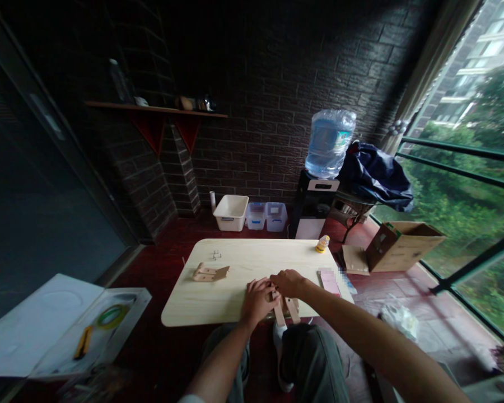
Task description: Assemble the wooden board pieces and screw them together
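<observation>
Near the front edge of the pale table, my left hand is pressed on a light wooden part, its fingers wrapped over the upper end. My right hand is closed right beside it, fingertips pinched at the top of the same part; whatever is between them is hidden. A second wooden strip lies alongside, and both strips jut past the table edge toward my legs. Further left on the table rests another wooden assembly with a slanted plate. Behind it are several small metal pieces, possibly screws.
A yellow-and-clear container stands at the table's back right, with a pink sheet at the right edge. An open white case holding a yellow-black cutter lies left. Bins and a water dispenser stand behind.
</observation>
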